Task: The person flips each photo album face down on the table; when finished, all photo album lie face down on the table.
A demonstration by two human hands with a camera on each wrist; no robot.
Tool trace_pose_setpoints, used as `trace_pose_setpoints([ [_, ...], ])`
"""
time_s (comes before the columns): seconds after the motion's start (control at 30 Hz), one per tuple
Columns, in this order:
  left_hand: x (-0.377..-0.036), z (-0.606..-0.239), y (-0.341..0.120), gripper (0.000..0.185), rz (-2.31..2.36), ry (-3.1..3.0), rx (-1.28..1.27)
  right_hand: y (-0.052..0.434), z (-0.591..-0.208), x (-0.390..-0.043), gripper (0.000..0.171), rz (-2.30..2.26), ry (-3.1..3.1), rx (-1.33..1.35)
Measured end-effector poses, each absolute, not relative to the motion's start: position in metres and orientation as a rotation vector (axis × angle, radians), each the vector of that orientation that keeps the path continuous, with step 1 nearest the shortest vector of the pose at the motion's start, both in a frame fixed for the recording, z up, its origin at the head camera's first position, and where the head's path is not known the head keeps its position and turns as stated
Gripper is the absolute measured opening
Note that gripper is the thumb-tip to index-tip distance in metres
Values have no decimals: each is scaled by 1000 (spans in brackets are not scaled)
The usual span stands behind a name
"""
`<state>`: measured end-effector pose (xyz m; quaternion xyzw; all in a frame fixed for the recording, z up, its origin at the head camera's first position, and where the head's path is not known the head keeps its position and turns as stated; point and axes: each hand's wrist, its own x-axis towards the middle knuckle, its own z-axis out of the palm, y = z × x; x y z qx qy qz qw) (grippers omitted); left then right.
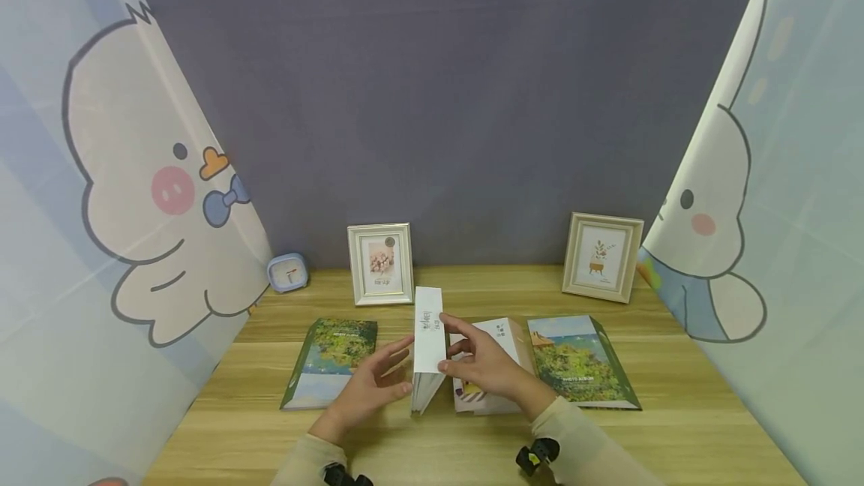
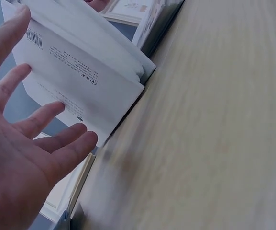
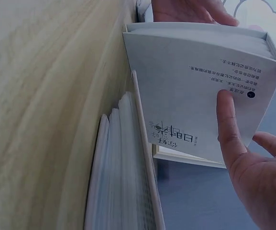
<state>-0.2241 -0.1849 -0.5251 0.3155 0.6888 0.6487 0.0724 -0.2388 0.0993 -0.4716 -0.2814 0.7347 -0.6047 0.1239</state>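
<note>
A smooth slate-grey backdrop (image 1: 439,111) hangs behind a yellowish wood-grain table (image 1: 223,426), with pale blue cartoon-printed curtains (image 1: 135,231) either side. And centre stage, here it is: a thick white album (image 1: 428,336), standing on the tabletop with its lettered spine uppermost and its page edges towards the person!

The left hand (image 1: 367,388) is at its left cover, fingers spread and extended, palm towards the album, no grip there; whether every fingertip makes contact, I can't tell. Over on the other side, the right hand (image 1: 489,358) lays a nearly straight finger against the printed right cover, thumb up by the spine, supporting rather than clenching.

Under that right hand lies a white-and-pinkish rectangular album (image 1: 505,336). Flanking the pair, flat on the wood: a green landscape-covered album (image 1: 337,358) at left, and a matching green-edged album (image 1: 580,366) at right. At the back stand a cream picture frame (image 1: 381,265), a larger beige-gold frame (image 1: 603,257) and a little light-blue clock (image 1: 288,273).
</note>
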Motion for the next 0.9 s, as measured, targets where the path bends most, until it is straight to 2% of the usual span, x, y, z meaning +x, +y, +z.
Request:
trace_pose_setpoints([
  [0.53, -225, -528, -183, 66, 1861, 2239, 958, 104, -483, -236, 92, -1838, 1988, -772],
  [0.9, -226, -528, -183, 63, 1834, 2236, 990, 108, -483, -234, 90, -1755, 2108, -725],
])
